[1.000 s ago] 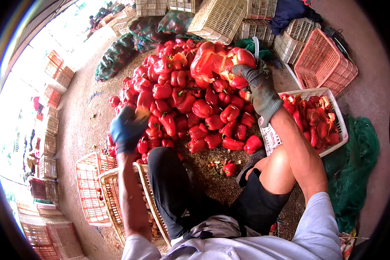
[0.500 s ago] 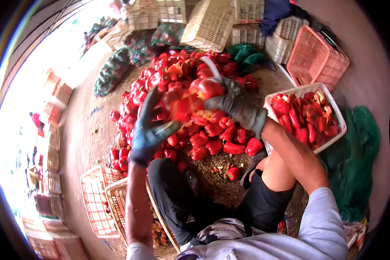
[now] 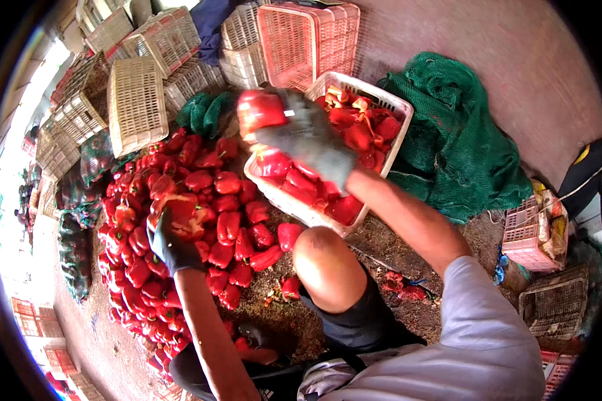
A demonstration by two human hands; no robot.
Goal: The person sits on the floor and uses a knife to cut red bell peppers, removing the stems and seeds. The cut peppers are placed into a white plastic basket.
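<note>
My left hand (image 3: 172, 246), in a dark glove, is closed on an opened red bell pepper (image 3: 184, 219) whose pale inside shows. It is over a large heap of red bell peppers (image 3: 144, 271). My right hand (image 3: 308, 137), gloved in grey and smeared by motion, grips another red bell pepper (image 3: 259, 112). That pepper is above the left rim of a white crate (image 3: 294, 212), which holds cut red peppers. A small bright spot shows at the right hand's fingers, too blurred to name.
Green netting (image 3: 455, 144) lies right of the white crate. Behind it stands a pink crate (image 3: 308, 43), with several cream crates (image 3: 137, 107) stacked at the back left. Filled net bags (image 3: 75, 254) lie beyond the heap. A small pink crate (image 3: 535, 230) sits at far right.
The view has turned to the right. My right hand has gone from over the heap to the white crate with a pepper. My left hand, spread before, now holds an opened pepper.
</note>
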